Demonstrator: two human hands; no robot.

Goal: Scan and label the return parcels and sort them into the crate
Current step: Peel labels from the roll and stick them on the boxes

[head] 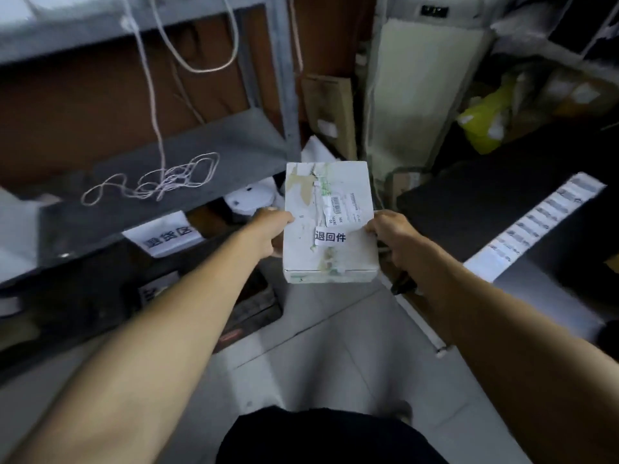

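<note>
Head view, the only one: we hold one parcel (330, 226) in mid-air above the floor, centre of frame. Left hand (273, 231) grips its left edge, right hand (392, 237) its right edge, thumbs on top, fingers curled under as far as we can see. It is a small white carton, worn, with torn tape; likely stiff and light, judging by the easy hold. The taped surface may be slick, so gripping opposite edges looks right. Return label (330, 236) sits on the near half, barcode sticker (338, 207) above it.

Count: one parcel in hand, two labels on it. Dark crate (100, 289) near left with a sign (167, 236). One label strip (536, 226) at right. Far-right packages are blurred, so we can't count them.
</note>
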